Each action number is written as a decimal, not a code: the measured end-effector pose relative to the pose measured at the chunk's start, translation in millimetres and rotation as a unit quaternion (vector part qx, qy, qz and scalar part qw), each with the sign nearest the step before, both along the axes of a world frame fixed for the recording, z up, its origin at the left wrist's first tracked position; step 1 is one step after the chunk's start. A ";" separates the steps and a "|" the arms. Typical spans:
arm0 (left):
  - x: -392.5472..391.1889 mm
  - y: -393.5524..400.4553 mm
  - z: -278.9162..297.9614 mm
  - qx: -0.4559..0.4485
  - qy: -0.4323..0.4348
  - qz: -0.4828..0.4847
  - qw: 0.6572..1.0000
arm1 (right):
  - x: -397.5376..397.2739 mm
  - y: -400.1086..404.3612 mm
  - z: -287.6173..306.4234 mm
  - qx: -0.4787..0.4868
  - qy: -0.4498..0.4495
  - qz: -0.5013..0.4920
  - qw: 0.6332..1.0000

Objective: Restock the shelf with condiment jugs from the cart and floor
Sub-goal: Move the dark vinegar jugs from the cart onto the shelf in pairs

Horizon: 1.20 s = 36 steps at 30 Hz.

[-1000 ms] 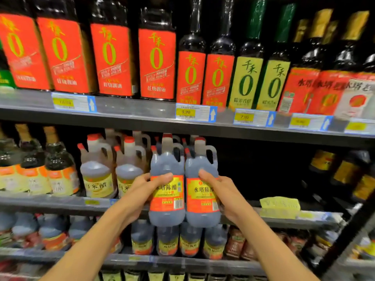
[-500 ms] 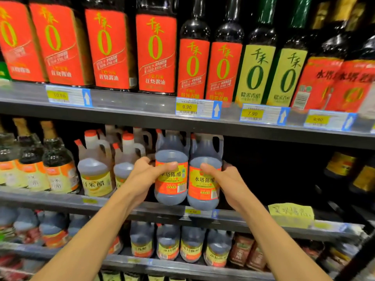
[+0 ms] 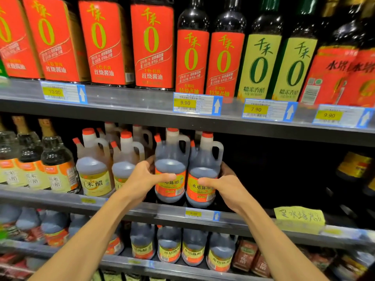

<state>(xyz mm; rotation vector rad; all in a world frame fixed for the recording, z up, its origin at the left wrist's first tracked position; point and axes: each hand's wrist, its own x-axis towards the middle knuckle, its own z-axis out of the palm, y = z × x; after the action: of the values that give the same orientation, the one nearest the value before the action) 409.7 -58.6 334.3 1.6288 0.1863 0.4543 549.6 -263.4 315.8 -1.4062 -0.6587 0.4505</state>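
Both hands hold dark vinegar jugs side by side at the middle shelf (image 3: 142,211): the left hand (image 3: 142,179) wraps the left jug (image 3: 171,169), thumb across its label, and the right hand (image 3: 225,189) grips the right jug (image 3: 204,175) likewise. The two jugs touch each other, their bases at the shelf's front edge. Just left stand two pale rice-vinegar jugs (image 3: 94,171) in front, more behind. Right of the held pair the shelf bay is dark. Below, four similar dark jugs (image 3: 182,248) line the lower shelf; a yellow handwritten note (image 3: 298,217) hangs nearby.

Two upright dark-vinegar jugs (image 3: 187,171) side by side on shelf (image 3: 142,211).
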 end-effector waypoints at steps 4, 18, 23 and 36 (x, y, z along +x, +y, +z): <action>2.0 1.0 -3.6 0.013 0.004 0.002 1.000 | 3.1 1.2 -10.4 0.005 0.008 -0.002 1.000; 10.5 -5.2 -24.1 -0.015 0.019 0.029 0.999 | 11.3 -8.2 -22.2 -0.009 0.014 0.010 1.000; 9.6 -3.2 -26.9 -0.002 0.030 0.032 0.999 | 12.7 -8.9 -24.0 -0.019 0.015 0.009 1.000; -12.0 -15.5 -31.3 0.085 0.083 0.073 0.990 | 6.1 -20.0 -28.2 -0.110 -0.079 -0.026 0.990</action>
<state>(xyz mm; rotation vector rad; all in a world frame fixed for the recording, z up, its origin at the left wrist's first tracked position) 397.6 -74.0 303.0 1.8282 0.4025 0.4565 555.7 -283.4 287.5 -1.6774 -0.7158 0.3817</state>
